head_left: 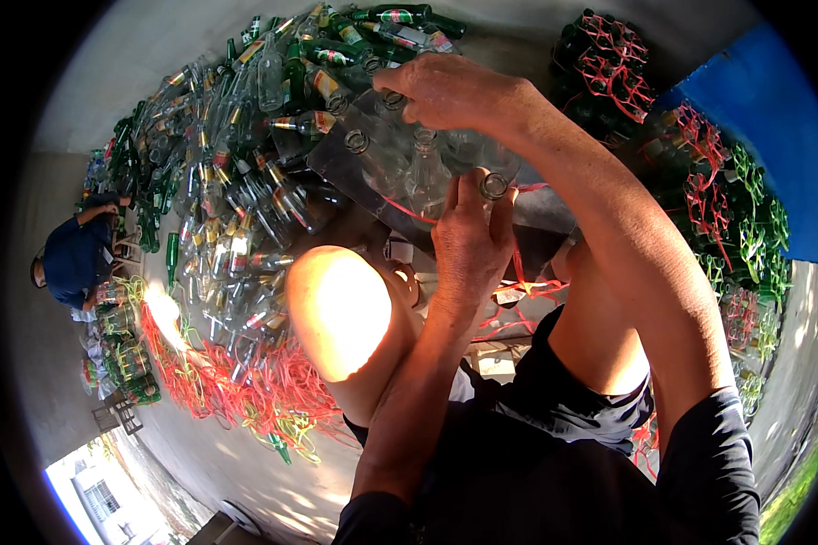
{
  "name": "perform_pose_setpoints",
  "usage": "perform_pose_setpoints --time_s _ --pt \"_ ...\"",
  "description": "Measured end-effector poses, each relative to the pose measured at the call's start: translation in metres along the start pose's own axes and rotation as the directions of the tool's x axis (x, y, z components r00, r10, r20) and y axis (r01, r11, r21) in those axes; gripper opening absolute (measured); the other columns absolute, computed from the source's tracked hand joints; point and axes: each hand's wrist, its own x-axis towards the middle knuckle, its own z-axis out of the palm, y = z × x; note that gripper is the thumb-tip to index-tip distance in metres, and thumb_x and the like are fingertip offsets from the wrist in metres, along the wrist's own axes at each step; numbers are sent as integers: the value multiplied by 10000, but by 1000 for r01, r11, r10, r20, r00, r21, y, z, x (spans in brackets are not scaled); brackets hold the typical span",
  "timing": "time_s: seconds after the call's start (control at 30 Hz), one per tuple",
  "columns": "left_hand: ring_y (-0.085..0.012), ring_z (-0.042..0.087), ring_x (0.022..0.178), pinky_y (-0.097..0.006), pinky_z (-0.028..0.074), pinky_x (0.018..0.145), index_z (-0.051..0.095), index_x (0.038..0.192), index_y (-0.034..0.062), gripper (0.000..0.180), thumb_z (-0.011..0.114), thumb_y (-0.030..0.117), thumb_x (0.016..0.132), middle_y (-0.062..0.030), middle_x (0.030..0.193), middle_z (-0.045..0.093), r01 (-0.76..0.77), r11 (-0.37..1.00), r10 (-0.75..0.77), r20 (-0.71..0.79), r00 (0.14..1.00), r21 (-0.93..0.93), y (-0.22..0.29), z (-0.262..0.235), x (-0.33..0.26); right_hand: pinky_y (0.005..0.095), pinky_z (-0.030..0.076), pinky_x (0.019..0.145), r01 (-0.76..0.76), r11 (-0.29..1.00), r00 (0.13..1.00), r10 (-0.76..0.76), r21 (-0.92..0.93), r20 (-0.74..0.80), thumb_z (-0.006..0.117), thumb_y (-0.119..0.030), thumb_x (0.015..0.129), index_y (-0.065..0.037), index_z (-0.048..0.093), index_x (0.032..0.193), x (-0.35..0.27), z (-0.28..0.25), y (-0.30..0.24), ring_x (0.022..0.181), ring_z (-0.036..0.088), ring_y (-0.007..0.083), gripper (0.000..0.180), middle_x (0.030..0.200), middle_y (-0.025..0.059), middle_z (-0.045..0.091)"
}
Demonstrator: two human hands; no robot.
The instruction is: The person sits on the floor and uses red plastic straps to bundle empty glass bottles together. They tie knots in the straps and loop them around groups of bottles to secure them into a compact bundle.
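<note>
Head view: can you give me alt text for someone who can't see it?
A seated person's left hand grips the neck of a clear glass bottle, and the right hand rests on more upright clear bottles bound with red string. A heap of empty bottles covers the floor; another person crouches at left.

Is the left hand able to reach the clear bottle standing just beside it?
Probably yes. The left hand already grips one bottle neck, and the clear bottle stands right beside it with nothing between; the hand would need to let go first.

Glossy clear glass bottles (427, 173); matt grey board (336, 154); red plastic string (245, 381)
</note>
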Motion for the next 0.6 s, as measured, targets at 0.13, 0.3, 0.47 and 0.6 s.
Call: perform_pose_setpoints --time_s 0.13,0.3,0.47,0.6 --pt "-347 702 879 -402 554 756 600 1172 -6 273 740 90 959 -181 1031 671 -30 999 31 -16 999 30 -8 3 -3 502 570 876 -12 999 999 13 35 -31 681 -45 841 -96 669 1197 -6 -10 -2 1050 718 379 360 1050 164 742" --pt "-413 694 923 -469 560 751 590 1204 14 299 731 109 958 -196 1064 667 -44 999 44 -1 999 16 -7 2 -2 500 548 921 17 999 993 -13 31 -117 694 -137 913 -74 671 1201 -18 -14 3 979 717 378 296 988 178 737" --pt "-349 671 857 -411 543 740 592 1160 10 235 710 49 960 -182 1013 653 -92 995 93 -25 995 34 -12 7 -2 515 500 986 18 1000 993 -17 4 -116 708 -239 945 -48 678 1091 -29 -14 -3 932 717 363 243 923 158 737" --pt "-396 673 887 -447 543 769 585 1185 15 255 690 44 955 -196 1033 655 -32 999 33 -31 999 10 -7 0 -4 468 503 956 57 992 996 -64 -113 -60 749 -301 916 -59 692 1007 -32 -25 -19 887 714 323 264 878 111 739"
